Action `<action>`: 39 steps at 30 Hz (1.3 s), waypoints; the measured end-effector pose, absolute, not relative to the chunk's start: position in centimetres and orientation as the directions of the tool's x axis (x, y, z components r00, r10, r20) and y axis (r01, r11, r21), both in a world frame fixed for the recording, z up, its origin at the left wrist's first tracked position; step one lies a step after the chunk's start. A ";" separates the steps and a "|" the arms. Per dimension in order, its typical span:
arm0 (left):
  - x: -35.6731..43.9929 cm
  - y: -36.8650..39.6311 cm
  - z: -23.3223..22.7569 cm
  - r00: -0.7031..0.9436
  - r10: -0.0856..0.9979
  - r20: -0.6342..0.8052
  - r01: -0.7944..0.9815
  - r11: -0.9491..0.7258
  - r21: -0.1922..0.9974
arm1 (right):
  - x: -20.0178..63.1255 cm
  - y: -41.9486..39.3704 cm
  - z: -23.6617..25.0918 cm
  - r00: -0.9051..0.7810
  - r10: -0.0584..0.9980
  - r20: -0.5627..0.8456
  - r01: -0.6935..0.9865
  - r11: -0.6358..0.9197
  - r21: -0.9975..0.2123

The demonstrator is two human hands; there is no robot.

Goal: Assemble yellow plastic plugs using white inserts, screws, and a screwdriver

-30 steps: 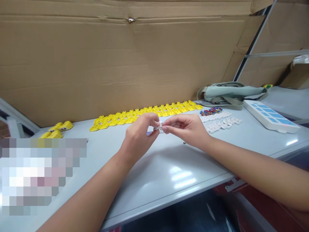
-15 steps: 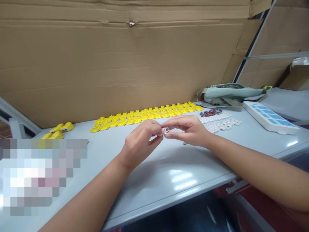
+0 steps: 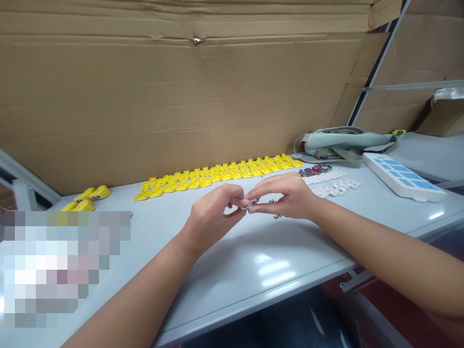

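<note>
Between the fingertips of my two hands is a small white plastic piece (image 3: 253,201) with an opening in it. My left hand (image 3: 213,217) pinches its left side, fingers curled. From the right, my right hand (image 3: 286,195) grips the same piece between thumb and fingers. Both hands hover above the grey table, and part of the piece is hidden by the fingers. Small metal parts (image 3: 276,216) lie on the table just behind my right hand.
Rows of yellow plastic parts (image 3: 217,173) line the back. Right of them are red and blue small pieces (image 3: 315,170), white pieces (image 3: 335,187), a bag (image 3: 337,142) and a white-and-blue case (image 3: 404,176). More yellow parts (image 3: 90,193) sit at left. Cardboard (image 3: 181,96) walls the rear.
The white piece has turned slightly between my fingertips and sits a little lower. My left fingers have shifted on it, and more of the small metal parts show behind my right hand.
</note>
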State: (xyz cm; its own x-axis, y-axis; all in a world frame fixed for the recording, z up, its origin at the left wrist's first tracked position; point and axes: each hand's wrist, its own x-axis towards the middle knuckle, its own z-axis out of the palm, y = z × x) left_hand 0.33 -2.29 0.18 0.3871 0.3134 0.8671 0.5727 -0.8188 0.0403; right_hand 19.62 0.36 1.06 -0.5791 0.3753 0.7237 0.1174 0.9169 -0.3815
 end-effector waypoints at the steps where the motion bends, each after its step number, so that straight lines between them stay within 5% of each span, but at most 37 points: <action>1: 0.4 -2.3 0.2 0.386 0.323 0.864 0.573 -0.818 0.050 | 19.7 0.4 1.1 -0.586 0.382 0.714 0.106 0.910 -0.400; 13: 0.5 -1.7 0.4 0.480 0.387 0.788 0.533 -0.841 0.089 | 19.5 0.7 0.7 -0.585 0.478 0.655 0.166 0.861 -0.481; 19: -0.2 -0.4 0.2 0.530 0.556 0.640 0.602 -0.778 0.178 | 20.1 2.5 0.3 -0.492 0.659 0.569 0.364 0.750 -0.553; 25: -1.9 0.8 0.3 0.290 0.699 0.654 0.774 -0.573 0.269 | 24.5 6.1 1.1 -0.063 0.848 0.527 0.557 0.468 -0.686; 31: -2.7 1.7 0.4 0.046 0.762 0.646 0.789 -0.424 0.444 | 28.3 7.1 2.1 -0.006 0.966 0.259 0.743 0.177 -0.645; 39: -3.3 2.4 0.8 -0.391 0.834 0.390 0.524 -0.147 0.839 | 29.5 7.8 2.3 0.152 0.961 0.232 0.785 0.025 -0.618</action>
State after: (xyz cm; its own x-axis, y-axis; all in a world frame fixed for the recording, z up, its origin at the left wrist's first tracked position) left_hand -3.26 2.36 0.82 -0.3909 0.8335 0.3904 0.5237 -0.1473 0.8390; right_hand 29.55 7.85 2.30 0.1519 0.9607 0.2322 0.7855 0.0252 -0.6184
